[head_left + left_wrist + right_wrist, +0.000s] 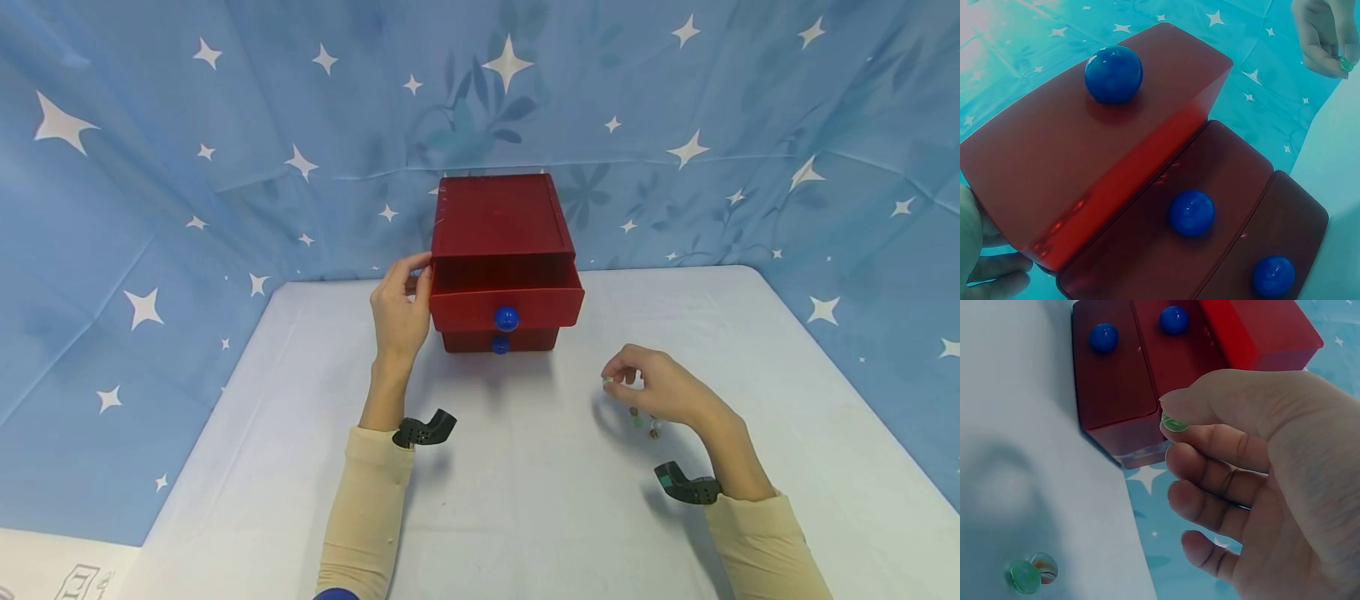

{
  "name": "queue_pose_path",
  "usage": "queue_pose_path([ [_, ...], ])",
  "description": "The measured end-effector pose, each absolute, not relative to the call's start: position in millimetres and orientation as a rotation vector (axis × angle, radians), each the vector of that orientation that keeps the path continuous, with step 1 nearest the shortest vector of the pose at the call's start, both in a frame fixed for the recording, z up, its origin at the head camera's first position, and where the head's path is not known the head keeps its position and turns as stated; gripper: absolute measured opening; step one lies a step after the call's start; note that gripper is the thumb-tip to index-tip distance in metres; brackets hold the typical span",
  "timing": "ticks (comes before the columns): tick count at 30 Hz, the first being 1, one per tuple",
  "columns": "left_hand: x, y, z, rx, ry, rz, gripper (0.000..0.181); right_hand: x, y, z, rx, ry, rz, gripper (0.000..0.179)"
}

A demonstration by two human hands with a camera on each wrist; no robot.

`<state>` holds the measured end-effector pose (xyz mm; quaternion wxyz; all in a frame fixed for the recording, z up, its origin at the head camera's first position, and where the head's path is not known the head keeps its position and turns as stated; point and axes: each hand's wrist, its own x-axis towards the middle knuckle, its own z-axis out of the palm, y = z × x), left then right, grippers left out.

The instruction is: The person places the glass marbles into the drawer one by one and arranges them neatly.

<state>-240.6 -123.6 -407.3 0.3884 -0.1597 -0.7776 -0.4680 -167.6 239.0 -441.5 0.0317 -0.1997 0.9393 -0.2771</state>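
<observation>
A red drawer cabinet (498, 217) with round blue knobs stands at the back of the table, its top drawer (468, 311) pulled out. In the left wrist view, two lower drawers are closed. My left hand (401, 312) rests against the cabinet's left side, beside the drawer, with thumb and fingers touching there. To the right, above the tabletop, my right hand (660, 385) pinches a green glass marble (1174, 424) between thumb and index finger; its other fingers are loosely curled. Below this hand lie several marbles, among them a green one (1025, 577) and a clear one with orange swirls (1046, 567).
A white cloth covers the table (480, 500). Behind it hangs a blue curtain (337, 217) with white stars, close to the cabinet's back. Dark wrist camera mounts (423, 429) sit on both wrists.
</observation>
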Motion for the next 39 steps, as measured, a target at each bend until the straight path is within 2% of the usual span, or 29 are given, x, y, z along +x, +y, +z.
queue_pose_path([
  [39,-239.9,-123.8,-407.6,-0.418,-1.983,-1.199,0.024,-161.3,232.1,-433.2,-0.731,3.018,-0.885,0.012],
])
